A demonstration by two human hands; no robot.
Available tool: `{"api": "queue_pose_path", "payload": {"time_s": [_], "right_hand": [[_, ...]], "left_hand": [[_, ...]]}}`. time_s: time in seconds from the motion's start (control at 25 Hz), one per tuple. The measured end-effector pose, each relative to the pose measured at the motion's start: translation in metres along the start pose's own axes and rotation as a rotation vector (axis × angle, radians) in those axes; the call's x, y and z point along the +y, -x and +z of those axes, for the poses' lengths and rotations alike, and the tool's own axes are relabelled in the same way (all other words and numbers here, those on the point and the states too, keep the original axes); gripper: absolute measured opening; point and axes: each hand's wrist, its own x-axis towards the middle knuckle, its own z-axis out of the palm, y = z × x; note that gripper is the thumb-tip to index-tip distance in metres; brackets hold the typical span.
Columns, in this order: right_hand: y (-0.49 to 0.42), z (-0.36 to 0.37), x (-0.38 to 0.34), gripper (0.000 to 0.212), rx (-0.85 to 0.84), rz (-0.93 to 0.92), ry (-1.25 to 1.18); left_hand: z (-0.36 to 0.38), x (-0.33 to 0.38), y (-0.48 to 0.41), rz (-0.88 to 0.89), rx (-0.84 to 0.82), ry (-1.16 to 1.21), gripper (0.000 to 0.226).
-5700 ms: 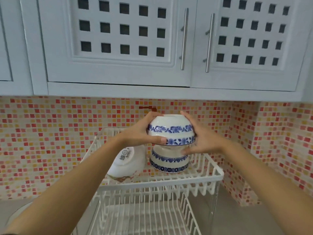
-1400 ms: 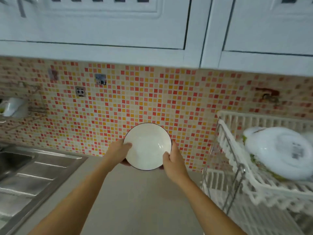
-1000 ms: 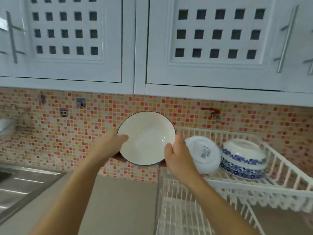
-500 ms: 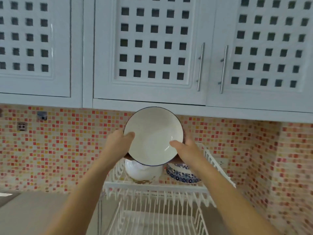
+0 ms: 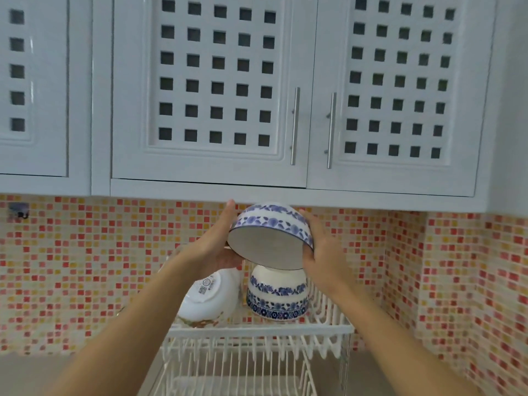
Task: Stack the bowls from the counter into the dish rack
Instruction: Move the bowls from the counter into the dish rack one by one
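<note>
Item: bowl, white with blue floral bands, tipped mouth-down toward us. We clamp it between both hands, left hand on its left side, right hand on its right. We hold it in the air just above the stack, not touching that we can tell.

Stack: upturned blue-patterned bowls, upper tier of the rack, right side.

White bowl: leaning just left of the stack, labelled base toward us.

Behind: mosaic tiles; cabinets overhead.
</note>
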Motion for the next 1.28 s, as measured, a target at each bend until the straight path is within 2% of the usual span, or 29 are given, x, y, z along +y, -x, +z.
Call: {"api": "queue_pose_path", "payload": {"time_s": [0.12, 0.16, 0.24, 0.32, 0.44, 0.52, 0.6, 0.72, 0.8, 0.84, 0.88, 0.96, 1.08, 1.2, 1.28], "right_hand": [[0.002, -0.003, 0.006, 0.073, -0.039, -0.116, 0.144], [0.002, -0.004, 0.009, 0.077, -0.050, -0.165, 0.170], [0.000, -0.006, 0.019, 0.083, -0.029, -0.291, 0.218], [-0.002, -0.010, 0.028, 0.073, -0.004, -0.427, 0.261], [-0.002, -0.009, 0.044, 0.055, 0.056, -0.609, 0.345], [-0.002, -0.008, 0.051, 0.054, 0.061, -0.622, 0.348], [-0.005, -0.010, 0.048, 0.062, -0.008, -0.534, 0.307], [-0.006, -0.019, 0.045, 0.102, -0.410, -0.185, 0.173], [-0.001, -0.021, 0.044, 0.113, -0.624, 0.020, -0.032], [0.003, -0.020, 0.044, 0.116, -0.663, 0.090, -0.132], [0.006, -0.018, 0.046, 0.118, -0.666, 0.140, -0.177], [0.011, -0.010, 0.054, 0.126, -0.640, 0.183, -0.117], [0.018, 0.003, 0.067, 0.129, -0.594, 0.196, -0.079], [0.022, 0.009, 0.071, 0.121, -0.579, 0.151, -0.083], [0.024, 0.013, 0.076, 0.118, -0.584, 0.133, -0.088]], "left_hand": [[0.004, 0.001, 0.004, -0.026, -0.105, -0.147, 0.070], [0.003, 0.000, 0.003, -0.033, -0.148, -0.213, 0.074], [-0.003, -0.009, 0.000, 0.033, -0.246, -0.260, 0.103], [-0.004, -0.013, 0.000, 0.111, -0.327, -0.224, 0.118], [0.000, -0.010, 0.002, 0.204, -0.365, -0.311, 0.101], [0.003, -0.011, 0.003, 0.242, -0.336, -0.360, 0.089], [0.003, -0.016, 0.001, 0.275, -0.270, -0.381, 0.082], [0.002, -0.024, -0.002, 0.355, -0.130, -0.526, 0.082], [0.005, -0.032, -0.006, 0.433, -0.029, -0.738, 0.086], [0.010, -0.038, -0.008, 0.472, -0.008, -0.820, 0.088], [0.015, -0.044, -0.010, 0.507, -0.009, -0.886, 0.091], [0.025, -0.057, -0.015, 0.541, -0.039, -0.983, 0.097], [0.035, -0.071, -0.024, 0.455, -0.080, -1.021, 0.108], [0.038, -0.081, -0.034, 0.363, -0.096, -1.050, 0.133], [0.040, -0.088, -0.038, 0.312, -0.087, -1.062, 0.142]]}}
